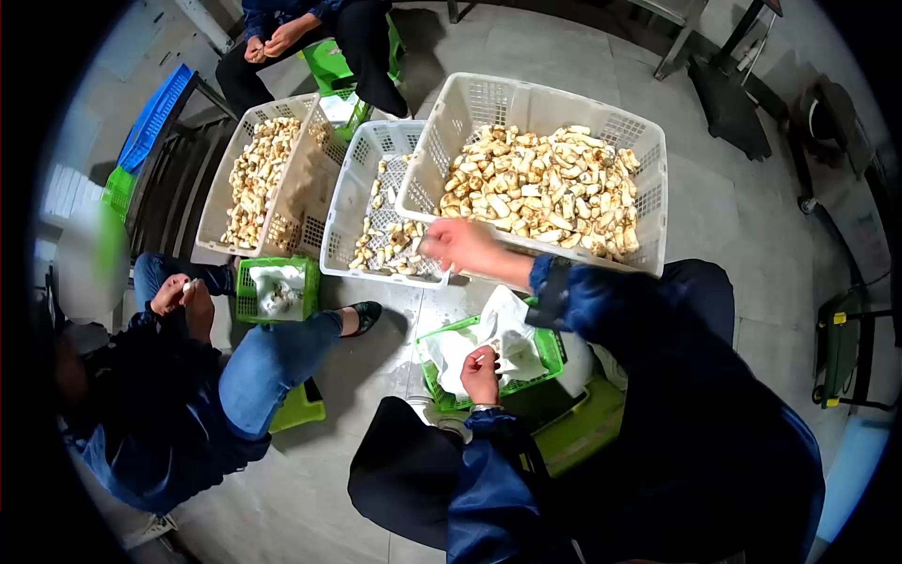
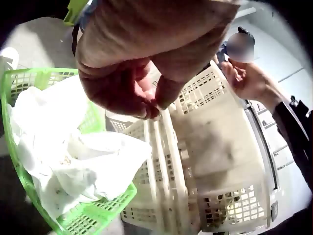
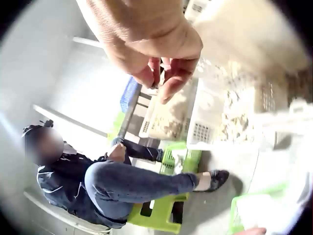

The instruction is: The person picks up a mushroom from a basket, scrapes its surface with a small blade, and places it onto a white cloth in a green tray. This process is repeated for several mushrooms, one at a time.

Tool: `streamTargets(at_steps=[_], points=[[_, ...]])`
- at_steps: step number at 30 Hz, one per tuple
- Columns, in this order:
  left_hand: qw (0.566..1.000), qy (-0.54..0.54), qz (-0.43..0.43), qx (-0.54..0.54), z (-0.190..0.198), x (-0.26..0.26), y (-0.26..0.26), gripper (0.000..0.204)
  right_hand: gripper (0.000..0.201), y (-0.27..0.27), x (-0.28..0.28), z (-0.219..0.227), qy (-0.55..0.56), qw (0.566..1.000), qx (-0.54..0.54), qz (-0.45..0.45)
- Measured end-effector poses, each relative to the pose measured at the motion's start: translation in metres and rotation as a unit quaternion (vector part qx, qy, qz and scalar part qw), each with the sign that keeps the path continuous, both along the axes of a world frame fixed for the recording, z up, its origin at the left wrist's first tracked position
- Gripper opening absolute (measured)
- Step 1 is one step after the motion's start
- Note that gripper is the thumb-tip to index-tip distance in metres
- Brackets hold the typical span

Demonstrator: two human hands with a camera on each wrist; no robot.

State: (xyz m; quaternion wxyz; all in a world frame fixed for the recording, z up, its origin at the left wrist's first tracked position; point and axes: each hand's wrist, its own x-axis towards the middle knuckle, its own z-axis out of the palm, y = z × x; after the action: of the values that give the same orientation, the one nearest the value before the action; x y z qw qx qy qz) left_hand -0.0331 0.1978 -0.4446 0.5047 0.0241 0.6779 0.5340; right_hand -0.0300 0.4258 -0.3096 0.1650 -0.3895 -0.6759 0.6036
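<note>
My left hand is over a green basket lined with white cloth. Its thumb and fingertips come together on a small pale piece, mostly covered by the fingers. Blurred by motion, my right hand reaches over the near right corner of the middle white crate. In the right wrist view the right fingers curl toward the thumb; I cannot tell whether something is between them. Scattered stubby cream-and-brown mushrooms lie in that crate. A heap of similar mushrooms fills the larger crate beside it.
Another crate of mushrooms stands at the left. A seated person there holds a small pale piece above a second cloth-lined green basket. Across the crates sits another person. A green stool stands near my legs.
</note>
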Motion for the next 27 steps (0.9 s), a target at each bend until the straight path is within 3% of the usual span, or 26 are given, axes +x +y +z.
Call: streamTargets(at_steps=[1,2,3,4,5,7,8,10,11,13,17,18,19,21,25,27], points=[[1.000,0.003,-0.010,-0.017,0.005,0.001,0.002,0.019,0.021,0.021,0.023,0.011,-0.080,0.987,0.137,-0.013],[1.000,0.024,-0.004,0.020,0.004,0.001,0.003,0.022,0.019,0.048,0.047,0.009,-0.090,0.967,0.237,-0.026],[0.999,0.003,0.007,0.045,0.023,0.000,0.009,0.022,0.018,0.055,0.077,0.055,-0.195,0.964,0.173,-0.054],[0.998,0.004,0.009,0.063,0.036,0.000,0.014,0.022,0.018,0.078,0.102,0.057,-0.277,0.948,0.144,-0.062],[0.997,0.005,0.010,0.081,0.049,0.000,0.018,0.022,0.017,0.091,0.126,0.054,-0.352,0.895,0.257,-0.092],[0.994,0.034,-0.023,0.102,0.074,-0.003,0.022,0.024,0.020,0.111,0.165,0.033,-0.441,0.852,0.271,-0.081],[0.992,0.038,-0.044,0.107,0.083,-0.004,0.023,0.024,0.020,0.112,0.172,0.023,-0.437,0.853,0.274,-0.080],[0.991,0.047,-0.064,0.109,0.103,-0.005,0.017,0.024,0.020,0.105,0.179,0.001,-0.304,0.916,0.250,-0.080],[0.987,0.042,-0.104,0.116,0.115,-0.006,0.013,0.024,0.019,0.103,0.176,-0.011,-0.307,0.895,0.304,-0.111],[0.978,0.026,-0.168,0.116,0.133,-0.014,0.006,0.024,0.019,0.104,0.172,-0.022,-0.276,0.902,0.291,-0.161],[0.974,0.069,-0.174,0.125,0.153,-0.029,-0.013,0.024,0.016,0.084,0.173,0.006,-0.173,0.929,0.266,-0.193],[0.974,0.067,-0.172,0.128,0.157,-0.029,-0.015,0.024,0.017,0.072,0.167,0.027,-0.071,0.973,0.112,-0.190],[0.975,0.064,-0.170,0.131,0.160,-0.029,-0.016,0.024,0.012,0.059,0.161,0.049,0.038,0.989,0.013,-0.141],[0.970,0.042,-0.172,0.166,0.171,-0.022,-0.015,0.032,0.008,0.008,0.147,0.091,0.156,0.976,-0.111,-0.100],[0.938,-0.178,-0.141,0.264,0.187,-0.006,-0.020,0.045,0.011,-0.084,0.130,0.079,0.170,0.941,-0.294,0.017],[0.938,-0.190,-0.128,0.258,0.186,-0.004,-0.031,0.044,0.009,-0.111,0.124,0.064,0.166,0.940,-0.288,0.083]])
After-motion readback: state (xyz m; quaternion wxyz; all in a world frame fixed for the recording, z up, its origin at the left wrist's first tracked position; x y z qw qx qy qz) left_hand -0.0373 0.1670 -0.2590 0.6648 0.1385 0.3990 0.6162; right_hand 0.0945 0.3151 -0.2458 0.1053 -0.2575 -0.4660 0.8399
